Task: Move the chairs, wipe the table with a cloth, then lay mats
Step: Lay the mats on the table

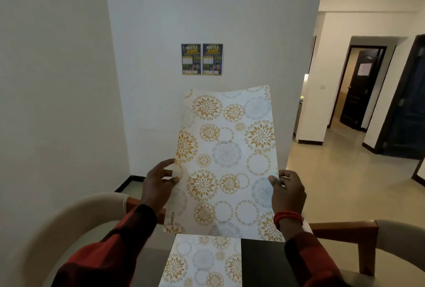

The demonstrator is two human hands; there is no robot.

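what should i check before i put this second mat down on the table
1. Grip: left hand and right hand each hold a side edge of the raised mat: ok.
2. Pattern side faces the person: ok.
3. First mat lies flat on the dark table: ok.
4. Bare table beside the first mat, to its right: ok.
5. Table wiped and dry: cannot tell.
6. Chairs moved away: not ok, chair backs stand close on both sides.
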